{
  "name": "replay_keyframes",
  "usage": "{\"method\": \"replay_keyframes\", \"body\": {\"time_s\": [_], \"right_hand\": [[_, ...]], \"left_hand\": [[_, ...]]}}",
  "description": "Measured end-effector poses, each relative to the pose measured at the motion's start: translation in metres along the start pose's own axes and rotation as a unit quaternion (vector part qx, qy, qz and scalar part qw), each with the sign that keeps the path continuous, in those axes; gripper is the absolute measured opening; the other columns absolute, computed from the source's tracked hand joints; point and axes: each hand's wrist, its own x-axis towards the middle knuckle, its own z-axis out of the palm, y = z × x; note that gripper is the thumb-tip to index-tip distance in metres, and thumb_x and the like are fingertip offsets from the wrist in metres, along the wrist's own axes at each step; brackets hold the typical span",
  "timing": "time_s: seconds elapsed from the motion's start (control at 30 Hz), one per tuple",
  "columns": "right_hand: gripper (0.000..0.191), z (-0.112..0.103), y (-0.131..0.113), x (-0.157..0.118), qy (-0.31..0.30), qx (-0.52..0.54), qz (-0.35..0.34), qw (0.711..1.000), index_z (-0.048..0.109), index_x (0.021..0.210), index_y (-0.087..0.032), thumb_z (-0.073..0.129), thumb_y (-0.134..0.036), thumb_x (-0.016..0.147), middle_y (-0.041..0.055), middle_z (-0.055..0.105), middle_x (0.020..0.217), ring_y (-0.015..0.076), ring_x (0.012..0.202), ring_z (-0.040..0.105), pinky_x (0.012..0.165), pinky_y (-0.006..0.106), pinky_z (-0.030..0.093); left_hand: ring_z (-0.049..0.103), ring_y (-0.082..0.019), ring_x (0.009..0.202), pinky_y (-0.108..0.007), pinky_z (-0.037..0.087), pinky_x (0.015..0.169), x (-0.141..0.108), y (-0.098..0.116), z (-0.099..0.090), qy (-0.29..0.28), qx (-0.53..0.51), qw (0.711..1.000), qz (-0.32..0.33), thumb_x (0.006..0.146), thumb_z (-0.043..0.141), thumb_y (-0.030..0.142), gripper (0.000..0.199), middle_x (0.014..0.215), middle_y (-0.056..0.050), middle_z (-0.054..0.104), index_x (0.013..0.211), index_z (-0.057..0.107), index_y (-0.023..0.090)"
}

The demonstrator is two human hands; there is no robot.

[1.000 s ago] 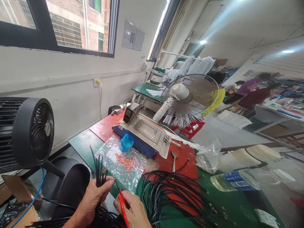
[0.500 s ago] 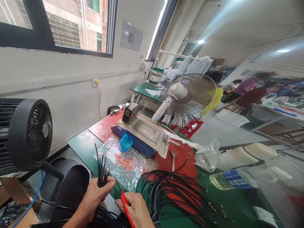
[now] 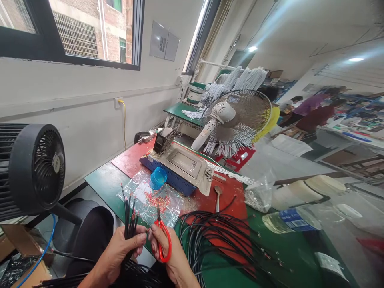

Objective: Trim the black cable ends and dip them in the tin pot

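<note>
My left hand (image 3: 124, 248) is closed around a bundle of black cables (image 3: 128, 218) whose cut ends stick upward. Red-handled scissors (image 3: 164, 240) rest in my closed right hand (image 3: 168, 256), dark blades pointing up and away. The fingertips of both hands nearly meet beside the bundle; whatever is between them is too small to make out. Beyond the hands lies a clear plastic bag (image 3: 141, 192), with many tiny red and yellowish bits (image 3: 159, 200) scattered on it. A blue cup (image 3: 157, 178) lies tilted at the bag's far edge.
A blue-based machine (image 3: 171, 170) with a dusty top stands behind the bag. More black cables (image 3: 210, 236) spread over the table at right, near a spoon (image 3: 218, 196) and a plastic bottle (image 3: 291, 220). A black fan (image 3: 39, 168) stands at left, a larger fan (image 3: 237, 116) behind.
The scissors have turned in my right hand from pointing toward the cables to pointing upward. My right hand's fingertips have come closer to my left hand, which keeps hold of the bundle.
</note>
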Motion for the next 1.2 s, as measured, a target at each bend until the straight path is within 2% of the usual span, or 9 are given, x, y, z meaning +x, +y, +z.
{"method": "replay_keyframes", "body": {"time_s": [0.23,0.43,0.53,0.67,0.77,0.87,0.97,1.1,1.2], "right_hand": [[0.047,0.006,0.001,-0.005,-0.021,0.000,-0.027,0.999,0.048,0.052,-0.015,0.069,-0.055,0.065,-0.0066,0.042,0.039,0.0032,0.034,0.034,0.036,0.017,0.021],[0.048,0.006,0.000,-0.004,-0.042,0.076,0.019,0.996,0.054,0.054,-0.013,0.062,-0.057,0.072,-0.0052,0.043,0.038,0.0031,0.032,0.034,0.033,0.016,0.022],[0.044,0.006,0.002,-0.004,-0.067,0.105,0.043,0.991,0.057,0.060,-0.013,0.065,-0.055,0.070,-0.0056,0.046,0.040,0.0030,0.030,0.035,0.032,0.016,0.024],[0.045,0.007,0.003,-0.006,-0.071,0.095,0.036,0.992,0.058,0.059,-0.012,0.068,-0.055,0.066,-0.0062,0.044,0.039,0.0026,0.031,0.035,0.033,0.015,0.025],[0.048,0.008,0.002,-0.008,-0.073,0.087,0.025,0.993,0.058,0.058,-0.011,0.065,-0.057,0.069,-0.0055,0.044,0.039,0.0024,0.030,0.035,0.032,0.015,0.025],[0.050,0.010,0.001,-0.008,-0.071,0.096,0.030,0.992,0.058,0.057,-0.011,0.061,-0.059,0.072,-0.0051,0.044,0.038,0.0023,0.029,0.034,0.031,0.015,0.024],[0.051,0.010,0.002,-0.007,-0.068,0.072,0.030,0.995,0.058,0.056,-0.012,0.059,-0.060,0.073,-0.0055,0.043,0.037,0.0023,0.029,0.033,0.030,0.015,0.024],[0.051,0.009,0.006,-0.006,-0.044,0.011,-0.017,0.999,0.055,0.055,-0.013,0.061,-0.062,0.069,-0.0059,0.043,0.038,0.0029,0.029,0.034,0.030,0.015,0.024],[0.048,0.009,0.011,-0.007,-0.035,0.006,-0.032,0.999,0.056,0.057,-0.013,0.063,-0.060,0.069,-0.0062,0.042,0.039,0.0033,0.031,0.034,0.031,0.016,0.024]], "left_hand": [[0.038,-0.010,0.045,-0.025,0.026,0.047,-0.002,0.003,0.001,0.015,-0.005,1.000,-0.002,0.061,0.075,0.044,0.037,0.045,0.002,0.050,0.075,0.067,0.011],[0.039,-0.011,0.048,-0.026,0.025,0.048,-0.001,0.001,0.001,-0.075,-0.018,0.997,0.030,0.075,0.064,0.038,0.027,0.054,-0.004,0.056,0.065,0.062,0.012],[0.041,-0.011,0.048,-0.026,0.025,0.049,-0.002,-0.001,0.001,-0.089,-0.020,0.995,0.031,0.080,0.058,0.036,0.029,0.053,-0.004,0.056,0.062,0.060,0.013],[0.047,-0.014,0.050,-0.027,0.027,0.052,-0.002,-0.003,0.001,-0.094,-0.030,0.995,0.028,0.082,0.054,0.037,0.032,0.047,0.000,0.049,0.059,0.057,0.015],[0.048,-0.015,0.051,-0.027,0.023,0.049,-0.002,-0.002,0.002,-0.097,-0.024,0.995,0.030,0.081,0.056,0.039,0.032,0.049,-0.001,0.050,0.059,0.057,0.015],[0.041,-0.012,0.048,-0.026,0.017,0.046,-0.002,-0.001,0.002,-0.100,-0.013,0.995,0.025,0.080,0.057,0.040,0.033,0.053,-0.002,0.052,0.060,0.058,0.014],[0.034,-0.010,0.047,-0.027,0.016,0.046,-0.002,-0.001,0.001,-0.103,-0.001,0.994,0.028,0.081,0.055,0.041,0.034,0.052,-0.002,0.051,0.060,0.057,0.014],[0.032,-0.011,0.046,-0.027,0.019,0.047,-0.003,-0.001,0.002,-0.077,0.006,0.996,0.039,0.079,0.057,0.044,0.035,0.048,0.002,0.044,0.058,0.056,0.015],[0.032,-0.010,0.046,-0.026,0.019,0.046,-0.003,-0.003,0.004,-0.059,0.003,0.998,0.036,0.076,0.061,0.045,0.035,0.049,0.002,0.045,0.058,0.057,0.015]]}}
